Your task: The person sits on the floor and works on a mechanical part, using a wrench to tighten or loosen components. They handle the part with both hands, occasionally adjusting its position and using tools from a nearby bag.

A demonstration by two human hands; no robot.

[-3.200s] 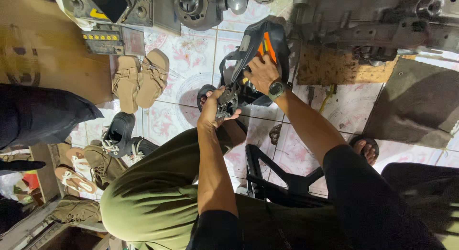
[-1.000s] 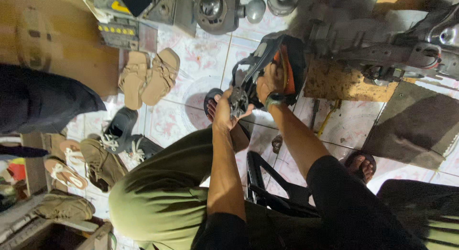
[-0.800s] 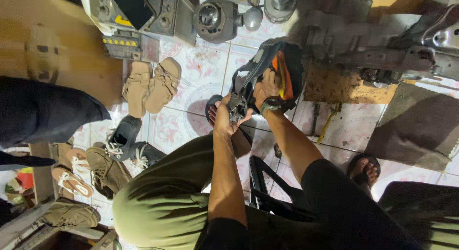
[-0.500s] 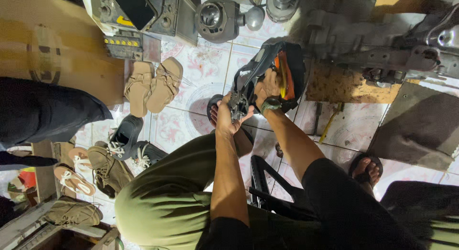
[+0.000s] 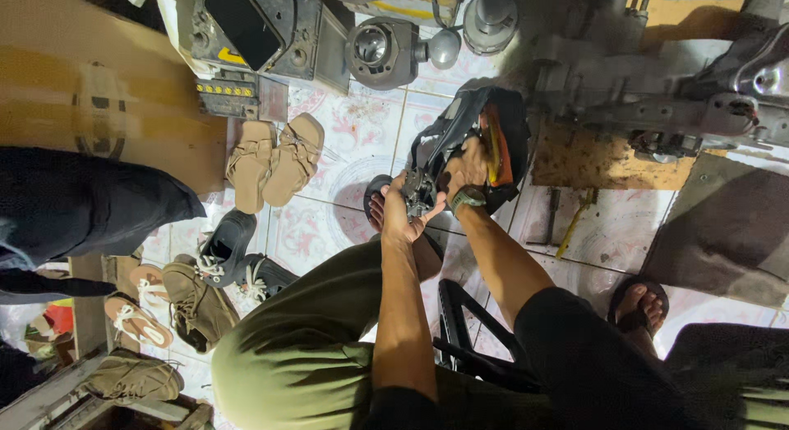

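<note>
I sit over the tiled floor [image 5: 329, 224] with both arms stretched out in front of me. My left hand [image 5: 401, 216] is cupped under a small dark metal part [image 5: 417, 196], fingers [image 5: 431, 212] curled up around its lower side so that it rests in my grip just above my sandalled foot [image 5: 378, 206]. My right hand [image 5: 464, 168], with a watch [image 5: 467, 200] on the wrist, lies on the same part from above and reaches into the black housing with the orange lens [image 5: 485, 142] that stands right behind it; those fingers are bent and pressed against the part, though I cannot tell how firmly they close on it. The part sits between my two hands, touching the black housing. To the left lies a pair of tan sandals [image 5: 275, 160], and nearer my knee dark shoes [image 5: 226, 249]. A grey engine block [image 5: 657, 101] rests on a board to the right.
</note>
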